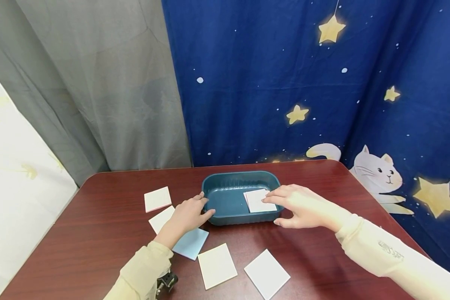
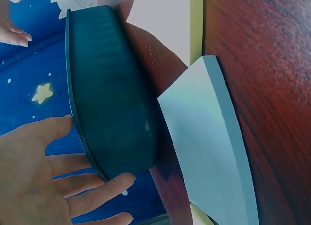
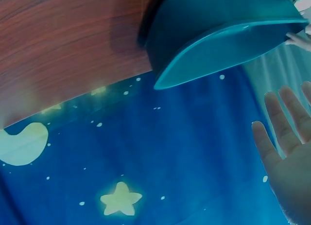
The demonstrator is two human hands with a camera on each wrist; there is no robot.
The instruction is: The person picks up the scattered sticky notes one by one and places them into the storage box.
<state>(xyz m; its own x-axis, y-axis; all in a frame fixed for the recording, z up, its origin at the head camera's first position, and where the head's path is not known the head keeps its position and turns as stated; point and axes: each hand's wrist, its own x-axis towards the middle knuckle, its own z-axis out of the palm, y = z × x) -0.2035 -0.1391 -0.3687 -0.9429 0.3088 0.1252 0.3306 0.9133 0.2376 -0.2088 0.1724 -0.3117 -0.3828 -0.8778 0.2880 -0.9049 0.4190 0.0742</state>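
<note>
A dark teal plastic tub (image 1: 230,219) stands near the back of the table, with white square note pads (image 1: 260,201) lying at the right inside it. My left hand (image 1: 187,214) is at the tub's left end, its spread fingers and thumb touching the rim, as the left wrist view also shows around the tub (image 2: 107,89). Over the tub's right end, my right hand (image 1: 303,206) reaches with its fingers extended and palm down; the fingertips overlap the white pads in the head view. In the right wrist view that hand (image 3: 296,166) has straight, spread fingers.
Around the tub lie a pale pad (image 1: 157,199) at the left, a white pad (image 1: 162,218) and a light blue pad (image 1: 191,243) partly under my left arm. Nearer me are a cream pad (image 1: 217,266) and a white pad (image 1: 267,273). Curtains (image 1: 247,104) hang behind the table.
</note>
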